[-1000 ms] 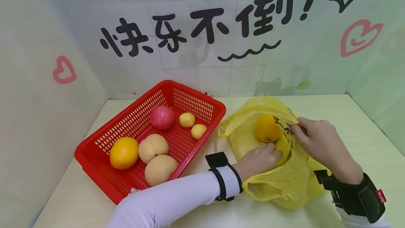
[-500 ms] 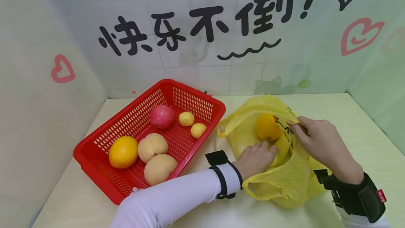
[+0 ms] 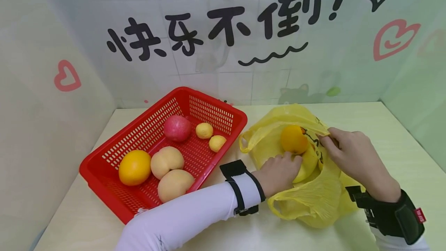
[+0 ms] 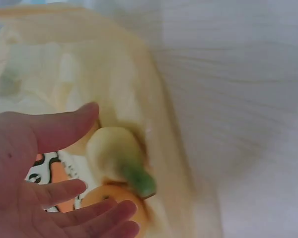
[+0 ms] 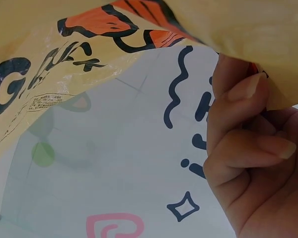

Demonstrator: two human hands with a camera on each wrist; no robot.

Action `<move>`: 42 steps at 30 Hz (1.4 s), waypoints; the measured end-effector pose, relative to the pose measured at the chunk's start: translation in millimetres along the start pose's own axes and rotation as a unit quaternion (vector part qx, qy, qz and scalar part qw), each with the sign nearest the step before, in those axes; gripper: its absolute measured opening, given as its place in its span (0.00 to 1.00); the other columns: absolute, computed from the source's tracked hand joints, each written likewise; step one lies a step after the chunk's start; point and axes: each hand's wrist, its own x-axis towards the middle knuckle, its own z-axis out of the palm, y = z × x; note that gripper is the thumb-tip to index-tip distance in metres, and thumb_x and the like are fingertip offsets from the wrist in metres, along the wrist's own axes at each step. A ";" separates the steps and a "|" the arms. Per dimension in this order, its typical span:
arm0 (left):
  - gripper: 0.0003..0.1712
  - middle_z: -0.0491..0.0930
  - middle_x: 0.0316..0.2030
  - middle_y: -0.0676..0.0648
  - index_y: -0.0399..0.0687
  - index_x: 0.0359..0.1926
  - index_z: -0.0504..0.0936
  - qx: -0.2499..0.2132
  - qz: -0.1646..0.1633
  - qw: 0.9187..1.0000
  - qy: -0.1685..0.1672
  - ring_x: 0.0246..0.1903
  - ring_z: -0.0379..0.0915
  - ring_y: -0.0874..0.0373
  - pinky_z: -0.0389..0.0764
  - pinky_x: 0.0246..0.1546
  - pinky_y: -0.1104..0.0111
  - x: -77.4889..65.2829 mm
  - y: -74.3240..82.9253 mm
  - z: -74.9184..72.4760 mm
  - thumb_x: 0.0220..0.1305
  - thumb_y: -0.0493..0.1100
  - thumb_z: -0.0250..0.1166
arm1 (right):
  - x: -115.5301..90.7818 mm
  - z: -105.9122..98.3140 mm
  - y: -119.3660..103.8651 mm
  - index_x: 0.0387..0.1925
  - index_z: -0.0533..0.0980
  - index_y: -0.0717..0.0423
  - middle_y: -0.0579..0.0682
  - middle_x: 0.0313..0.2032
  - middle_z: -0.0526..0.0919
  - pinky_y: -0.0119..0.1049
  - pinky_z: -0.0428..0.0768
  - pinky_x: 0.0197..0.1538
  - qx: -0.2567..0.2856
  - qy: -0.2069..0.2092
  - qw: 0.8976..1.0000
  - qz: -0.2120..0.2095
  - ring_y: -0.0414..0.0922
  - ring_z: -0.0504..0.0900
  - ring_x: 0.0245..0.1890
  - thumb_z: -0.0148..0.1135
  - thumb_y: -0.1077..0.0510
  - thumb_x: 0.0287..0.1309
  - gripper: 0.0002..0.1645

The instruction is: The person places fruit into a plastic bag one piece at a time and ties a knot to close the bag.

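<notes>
A yellow plastic bag (image 3: pixel 313 200) lies with its mouth spread, to the right of the red basket. At its rim, my right hand (image 3: pixel 359 162) pinches the plastic between thumb and curled fingers; the right wrist view shows the printed plastic (image 5: pixel 97 22) above those fingers. My left hand (image 3: pixel 278 171) reaches into the mouth, beside an orange (image 3: pixel 294 138) and a smooth yellow fruit (image 3: pixel 308 164). In the left wrist view its fingers (image 4: pixel 64 193) are spread and hold nothing, near a pale yellow fruit with a green end (image 4: pixel 111 151) and the orange round fruit below it.
The red basket (image 3: pixel 108 200) on the left holds a larger yellow-orange fruit (image 3: pixel 134 167), two peach-like fruits (image 3: pixel 175 184), a pinkish-red round fruit (image 3: pixel 177 128) and two small yellow fruits (image 3: pixel 217 143). A printed backdrop (image 3: pixel 223 61) stands behind the table.
My left hand has drawn back leftward from the yellow fruit, and its fingers no longer curl over it. More of that fruit shows. The right hand keeps its hold on the bag rim.
</notes>
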 end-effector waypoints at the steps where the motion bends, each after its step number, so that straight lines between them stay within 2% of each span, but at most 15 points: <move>1: 0.23 0.76 0.44 0.50 0.50 0.55 0.72 -0.010 0.002 1.000 -0.005 0.36 0.75 0.60 0.79 0.33 0.72 -0.5 -1.0 -2.8 0.66 0.56 0.62 | 0.0 0.0 0.0 0.20 0.67 0.52 0.41 0.13 0.57 0.28 0.55 0.19 0.000 0.000 1.000 0.000 0.35 0.54 0.12 0.56 0.58 0.68 0.18; 7: 0.24 0.77 0.43 0.53 0.49 0.56 0.75 -0.060 0.013 0.998 0.000 0.36 0.70 0.64 0.73 0.31 0.78 -2.2 -5.4 -18.4 0.61 0.49 0.68 | -0.8 -0.2 0.4 0.22 0.70 0.53 0.41 0.13 0.57 0.28 0.56 0.19 -0.001 -0.001 1.000 0.000 0.35 0.54 0.12 0.56 0.58 0.68 0.16; 12: 0.26 0.79 0.45 0.54 0.50 0.58 0.76 -0.099 0.015 0.995 0.002 0.39 0.71 0.65 0.73 0.35 0.79 -7.0 -7.9 -35.4 0.60 0.49 0.70 | -0.8 -0.8 1.3 0.22 0.70 0.53 0.41 0.13 0.57 0.29 0.55 0.19 -0.001 -0.002 1.000 0.002 0.35 0.54 0.12 0.55 0.58 0.68 0.16; 17: 0.25 0.80 0.45 0.54 0.50 0.57 0.77 -0.108 0.020 0.994 0.012 0.39 0.72 0.65 0.73 0.37 0.79 -13.5 -12.3 -47.5 0.60 0.50 0.70 | -1.8 -1.0 2.1 0.22 0.70 0.53 0.41 0.13 0.58 0.29 0.56 0.18 0.001 -0.006 1.000 0.005 0.35 0.54 0.12 0.56 0.58 0.68 0.16; 20: 0.26 0.81 0.49 0.54 0.50 0.58 0.76 -0.117 0.024 0.993 0.019 0.42 0.74 0.64 0.75 0.41 0.79 -17.3 -15.5 -53.7 0.61 0.52 0.70 | -2.5 -1.0 2.4 0.23 0.70 0.53 0.41 0.13 0.58 0.29 0.56 0.18 -0.001 -0.006 1.000 0.004 0.35 0.54 0.12 0.56 0.58 0.68 0.15; 25: 0.28 0.81 0.55 0.52 0.49 0.59 0.76 -0.157 0.012 0.986 0.051 0.51 0.77 0.62 0.78 0.48 0.76 -23.0 -26.6 -67.9 0.61 0.53 0.69 | -3.5 -2.0 3.4 0.21 0.69 0.52 0.41 0.13 0.58 0.29 0.56 0.18 -0.003 -0.003 1.000 0.004 0.34 0.53 0.12 0.56 0.58 0.68 0.17; 28: 0.27 0.80 0.54 0.51 0.48 0.59 0.76 -0.187 -0.001 0.980 0.072 0.52 0.76 0.60 0.78 0.50 0.74 -27.1 -36.7 -78.0 0.62 0.52 0.69 | -3.5 -2.4 3.9 0.21 0.68 0.51 0.41 0.13 0.58 0.29 0.55 0.18 -0.001 -0.002 1.000 0.004 0.34 0.53 0.12 0.56 0.57 0.69 0.18; 33: 0.26 0.80 0.55 0.49 0.46 0.59 0.76 -0.199 -0.033 0.974 0.103 0.53 0.76 0.57 0.80 0.51 0.69 -36.1 -56.2 -89.7 0.64 0.52 0.67 | -4.1 -2.1 4.0 0.21 0.68 0.51 0.41 0.14 0.57 0.29 0.55 0.19 0.002 -0.003 1.000 0.005 0.34 0.53 0.12 0.56 0.57 0.69 0.18; 42: 0.26 0.79 0.55 0.46 0.47 0.59 0.75 -0.181 -0.136 0.963 0.149 0.48 0.75 0.54 0.81 0.50 0.62 -49.2 -105.1 -100.8 0.64 0.51 0.66 | -4.9 -2.7 4.3 0.21 0.68 0.51 0.41 0.14 0.57 0.29 0.54 0.19 0.003 -0.005 1.000 0.006 0.34 0.53 0.12 0.56 0.58 0.69 0.18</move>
